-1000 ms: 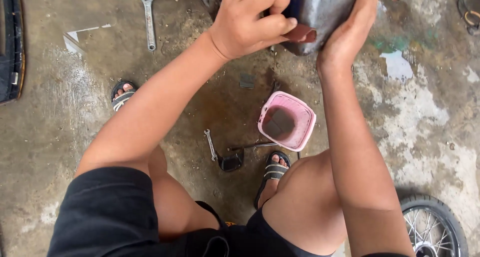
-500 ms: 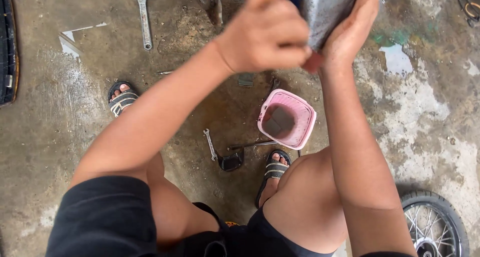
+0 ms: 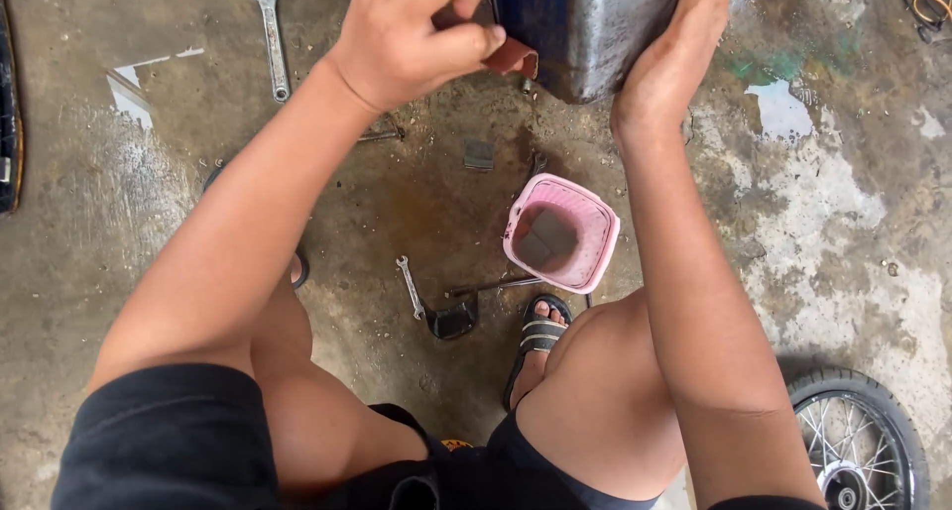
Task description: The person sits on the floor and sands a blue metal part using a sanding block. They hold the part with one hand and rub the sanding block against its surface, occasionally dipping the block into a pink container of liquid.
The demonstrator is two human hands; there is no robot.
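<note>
Overhead, an adjustable wrench (image 3: 270,32) lies on the stained concrete floor (image 3: 89,223). Left hand (image 3: 412,36): fingers pinched shut on a reddish sandpaper scrap (image 3: 512,56), pressed against the blue metal tank (image 3: 585,24). Right hand (image 3: 666,59) cups the tank's side (fingers hidden). Below sits a pink tub (image 3: 561,232); a spoked wheel (image 3: 858,451) lies far right.

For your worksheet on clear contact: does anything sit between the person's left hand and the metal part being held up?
Yes. A small reddish-brown sheet is pinched in the left hand against the metal part. The right hand grips it bare.
</note>
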